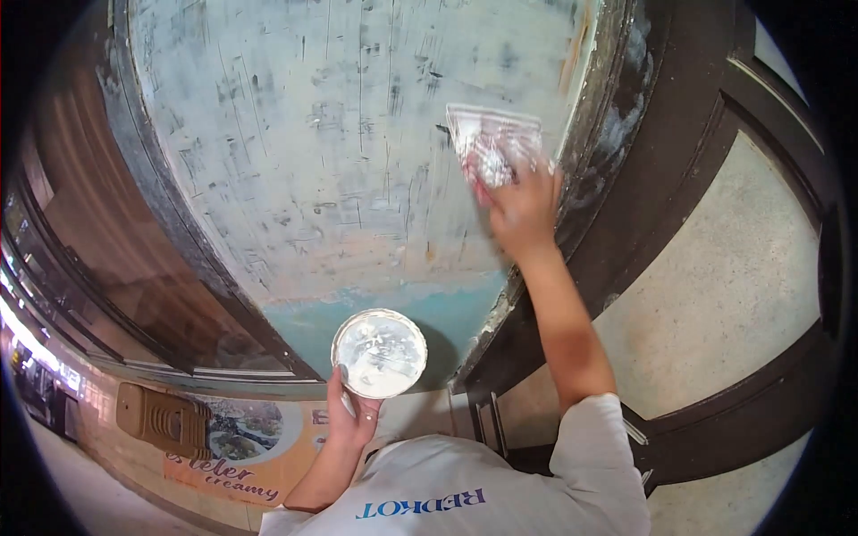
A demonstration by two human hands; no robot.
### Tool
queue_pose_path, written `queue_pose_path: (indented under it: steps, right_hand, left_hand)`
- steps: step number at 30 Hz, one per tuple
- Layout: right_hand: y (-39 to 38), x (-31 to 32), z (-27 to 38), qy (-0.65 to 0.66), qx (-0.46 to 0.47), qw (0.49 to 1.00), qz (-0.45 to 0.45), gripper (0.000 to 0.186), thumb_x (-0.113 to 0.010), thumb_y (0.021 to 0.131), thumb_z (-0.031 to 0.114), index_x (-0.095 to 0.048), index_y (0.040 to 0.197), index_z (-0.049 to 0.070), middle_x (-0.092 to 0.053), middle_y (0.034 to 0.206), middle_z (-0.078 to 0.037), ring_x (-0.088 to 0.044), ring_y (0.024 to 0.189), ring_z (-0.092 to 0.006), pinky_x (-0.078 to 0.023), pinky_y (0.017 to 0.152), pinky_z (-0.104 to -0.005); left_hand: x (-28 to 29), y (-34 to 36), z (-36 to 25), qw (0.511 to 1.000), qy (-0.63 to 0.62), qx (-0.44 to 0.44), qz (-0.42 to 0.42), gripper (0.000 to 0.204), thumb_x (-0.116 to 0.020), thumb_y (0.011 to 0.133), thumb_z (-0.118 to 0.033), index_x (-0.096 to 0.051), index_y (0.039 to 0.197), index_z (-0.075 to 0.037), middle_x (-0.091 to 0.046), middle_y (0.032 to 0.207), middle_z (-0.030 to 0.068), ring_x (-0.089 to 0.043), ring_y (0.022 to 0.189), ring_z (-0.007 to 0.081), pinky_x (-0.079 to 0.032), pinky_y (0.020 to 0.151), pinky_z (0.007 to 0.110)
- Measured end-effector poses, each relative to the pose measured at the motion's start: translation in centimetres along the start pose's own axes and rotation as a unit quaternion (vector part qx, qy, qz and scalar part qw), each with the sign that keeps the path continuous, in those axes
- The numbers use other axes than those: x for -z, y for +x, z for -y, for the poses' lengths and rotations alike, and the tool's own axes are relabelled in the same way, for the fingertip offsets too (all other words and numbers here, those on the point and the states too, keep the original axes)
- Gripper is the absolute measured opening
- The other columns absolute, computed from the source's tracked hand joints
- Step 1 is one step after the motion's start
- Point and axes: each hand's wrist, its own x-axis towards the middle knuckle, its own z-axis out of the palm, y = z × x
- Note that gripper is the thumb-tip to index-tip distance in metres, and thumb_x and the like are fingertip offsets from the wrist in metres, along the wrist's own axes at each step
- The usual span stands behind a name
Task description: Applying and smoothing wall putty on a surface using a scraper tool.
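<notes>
In my right hand (523, 201) is a putty knife (494, 125) with a broad blade, smeared with white paste. Its blade lies at or close against the wall panel (313, 134), toward the panel's right side; whether it touches is hard to tell. White, grey and peach patches with dark scratches cover this panel, and a teal band runs along its bottom. My left hand (351, 414) grips a round white lid-like dish (382, 355) by its near rim, low in front of the panel. White paste coats the inside of the dish.
Dark wooden frames (666, 134) border the panel at right, beside a pale speckled panel (728, 286). At left stands a dark-framed window (134, 205) with brown curtains. A brown plastic stool (161, 418) and an orange printed banner (237, 469) are at lower left.
</notes>
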Motion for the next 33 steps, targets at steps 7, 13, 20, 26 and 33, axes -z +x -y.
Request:
queue_pose_path:
  steps: [7, 13, 20, 26, 33]
  right_hand:
    - [-3.1, -5.3, 3.4, -0.045, -0.009, 0.998, 0.035, 0.026, -0.068, 0.07, 0.022, -0.075, 0.095, 0.025, -0.055, 0.127, -0.004, -0.045, 0.122, -0.0288, -0.031, 0.096, -0.0508]
    - [-15.6, -5.0, 7.1, 0.0, 0.023, 0.995, 0.1, 0.012, -0.071, 0.068, 0.022, -0.07, 0.079, 0.026, -0.056, 0.126, 0.001, -0.045, 0.122, -0.0247, -0.026, 0.094, -0.0574]
    - [3.8, -1.3, 3.6, -0.042, -0.006, 0.999, -0.031, 0.038, -0.064, 0.072, 0.015, -0.072, 0.108, 0.027, -0.053, 0.128, -0.002, -0.042, 0.124, -0.0291, -0.025, 0.098, -0.0542]
    - [-6.3, -6.9, 6.7, -0.049, -0.025, 0.996, 0.073, 0.016, -0.066, 0.071, 0.017, -0.073, 0.084, 0.024, -0.054, 0.125, -0.004, -0.043, 0.124, -0.0296, -0.026, 0.098, -0.0576]
    - [-21.4, -7.0, 11.0, -0.016, -0.033, 0.99, 0.138, 0.006, -0.067, 0.073, 0.025, -0.072, 0.076, 0.027, -0.06, 0.112, -0.001, -0.047, 0.121, -0.0241, -0.029, 0.093, -0.0598]
  left_hand:
    - [0.1, -0.5, 0.1, 1.0, 0.001, -0.008, 0.01, 0.054, -0.041, 0.098, -0.038, -0.035, 0.141, -0.006, -0.044, 0.143, 0.0126, -0.047, 0.129, 0.0288, -0.04, 0.107, 0.045]
    - [1.4, -1.5, -1.6, 1.0, 0.014, -0.017, -0.015, 0.055, -0.04, 0.098, -0.04, -0.035, 0.142, -0.006, -0.045, 0.142, 0.014, -0.048, 0.127, 0.0304, -0.043, 0.105, 0.046]
    - [1.3, -0.3, -3.1, 1.0, 0.023, 0.002, -0.008, 0.057, -0.042, 0.097, -0.04, -0.034, 0.143, -0.007, -0.043, 0.144, 0.0121, -0.045, 0.13, 0.028, -0.039, 0.108, 0.044]
    - [1.5, 0.0, -4.4, 1.0, 0.011, 0.016, 0.003, 0.053, -0.038, 0.1, -0.037, -0.035, 0.142, -0.006, -0.043, 0.144, 0.0128, -0.045, 0.13, 0.0286, -0.039, 0.108, 0.045]
    - [3.8, 0.1, -6.4, 0.999, 0.031, 0.027, -0.01, 0.054, -0.038, 0.099, -0.039, -0.036, 0.142, -0.007, -0.045, 0.142, 0.0131, -0.046, 0.129, 0.0286, -0.04, 0.107, 0.046]
